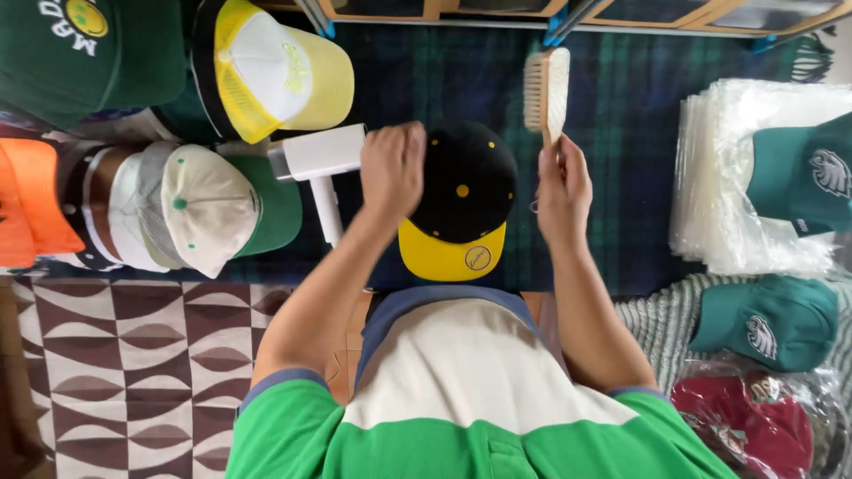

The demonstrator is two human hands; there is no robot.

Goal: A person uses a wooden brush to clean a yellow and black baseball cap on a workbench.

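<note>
A black cap with yellow dots and a yellow brim (pixel 463 202) lies on a dark plaid cloth (pixel 621 177) in front of me. My left hand (pixel 393 168) is closed on the cap's left side, holding it. My right hand (pixel 563 188) grips the handle of a wooden brush (pixel 547 89), whose bristles face left, raised just right of the cap and apart from it.
A white handheld device (pixel 321 168) lies left of the cap. Several caps are stacked at the left: a yellow and white one (pixel 275 66), a cream and green one (pixel 209 208). A stack of clear bags (pixel 719 177) and green caps (pixel 772 319) sit right.
</note>
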